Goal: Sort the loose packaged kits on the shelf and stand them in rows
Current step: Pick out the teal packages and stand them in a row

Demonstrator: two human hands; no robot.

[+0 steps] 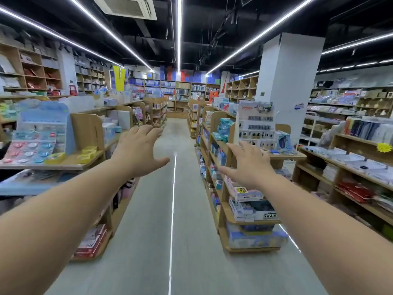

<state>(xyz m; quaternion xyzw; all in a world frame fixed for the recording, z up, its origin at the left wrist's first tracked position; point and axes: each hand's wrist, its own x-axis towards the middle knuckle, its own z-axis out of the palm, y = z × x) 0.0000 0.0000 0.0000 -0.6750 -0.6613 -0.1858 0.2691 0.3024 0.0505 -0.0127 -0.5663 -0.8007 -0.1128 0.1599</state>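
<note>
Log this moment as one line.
place: store aisle | left hand: open, empty | right hand: open, empty | reach: both forward

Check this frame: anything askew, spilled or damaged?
Nothing spilled or damaged. Small yellow trays on the left shelf sit at mixed angles. Left hand and right hand hang open over the aisle, holding nothing.

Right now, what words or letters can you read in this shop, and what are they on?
"V": the big yellow letter sign above the far left shelves.
Red brand name atop the white display card: too blurred to read.
Chinese characters on the box, low on the right shelf: too blurred.
Yellow starburst tag and blue pillar sticker: too small.
</note>
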